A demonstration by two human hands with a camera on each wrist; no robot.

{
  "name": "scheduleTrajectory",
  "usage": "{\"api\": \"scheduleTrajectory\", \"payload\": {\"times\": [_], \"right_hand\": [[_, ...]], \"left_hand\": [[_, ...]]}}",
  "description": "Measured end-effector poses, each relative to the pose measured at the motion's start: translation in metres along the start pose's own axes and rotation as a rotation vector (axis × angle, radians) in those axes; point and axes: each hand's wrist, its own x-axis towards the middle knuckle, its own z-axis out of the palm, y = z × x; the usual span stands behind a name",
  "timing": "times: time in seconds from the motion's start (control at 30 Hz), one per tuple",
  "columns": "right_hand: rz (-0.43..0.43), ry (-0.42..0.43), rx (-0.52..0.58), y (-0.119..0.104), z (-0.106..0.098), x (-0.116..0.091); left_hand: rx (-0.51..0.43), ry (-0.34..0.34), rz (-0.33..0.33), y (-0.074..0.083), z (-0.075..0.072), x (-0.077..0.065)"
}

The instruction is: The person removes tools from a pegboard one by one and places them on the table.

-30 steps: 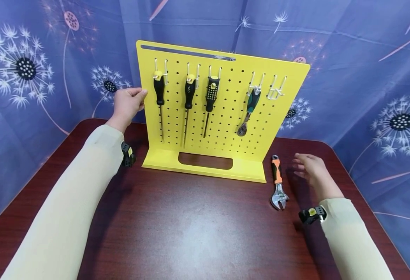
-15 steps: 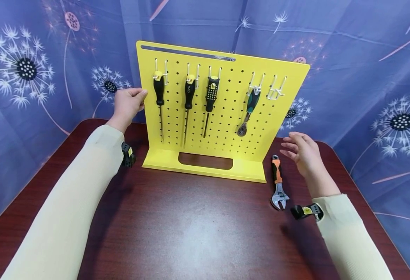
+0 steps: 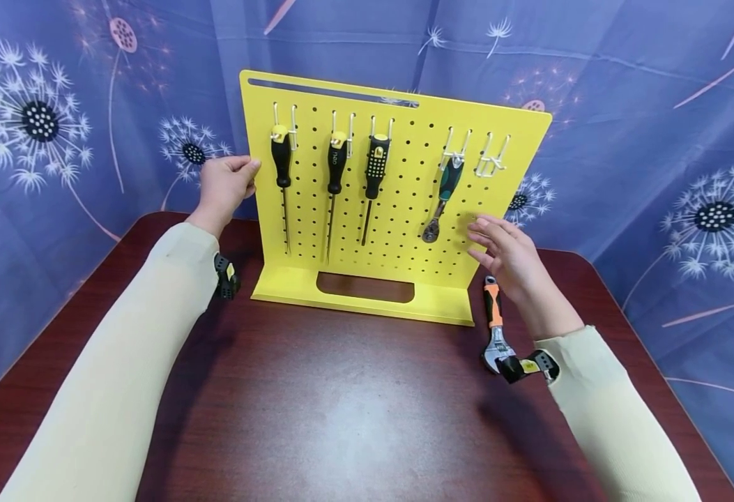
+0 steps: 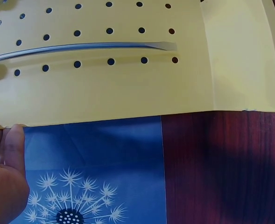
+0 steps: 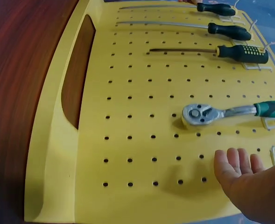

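My left hand (image 3: 225, 185) pinches the left edge of an upright yellow pegboard (image 3: 398, 223) between thumb and fingers. With its fingers spread and nothing in it, my right hand (image 3: 507, 258) is in front of the board's lower right side. Closest to it hangs a ratchet wrench (image 5: 202, 114) with a green and black handle. Three screwdrivers with black handles hang to the left: one at the far left (image 3: 281, 157), another beside it (image 3: 337, 164), and a shorter one with yellow dots (image 3: 376, 167). On the table below my right hand lies an adjustable wrench (image 3: 494, 314), its jaw end partly hidden by the wrist camera.
A bare white double hook (image 3: 491, 164) is at the board's upper right. The board's folded foot (image 3: 291, 284) stands on the dark red wooden table (image 3: 341, 390). A blue dandelion-print curtain (image 3: 592, 84) hangs close behind and at both sides.
My right hand has risen from beside the adjustable wrench and moved left to the front of the pegboard. My left hand keeps its pinch on the board's edge.
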Motion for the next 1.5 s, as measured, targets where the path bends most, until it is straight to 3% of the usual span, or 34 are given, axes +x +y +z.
{"api": "scheduleTrajectory", "payload": {"times": [0.13,0.4,0.6,1.0,1.5], "right_hand": [[0.003,-0.023,0.009,-0.003,0.008,0.004],[-0.107,-0.009,-0.062,0.002,0.020,0.013],[-0.103,0.001,-0.149,0.002,0.028,0.019],[-0.112,-0.003,-0.193,-0.001,0.037,0.031],[-0.120,-0.002,-0.147,-0.005,0.042,0.038]], "left_hand": [[-0.008,0.001,-0.002,0.000,-0.001,0.000],[0.005,0.004,-0.011,0.002,0.000,-0.001],[0.006,0.003,-0.011,0.002,0.000,-0.001],[0.009,0.004,-0.022,0.000,0.000,0.000],[-0.028,-0.002,-0.012,0.001,-0.001,0.000]]}}
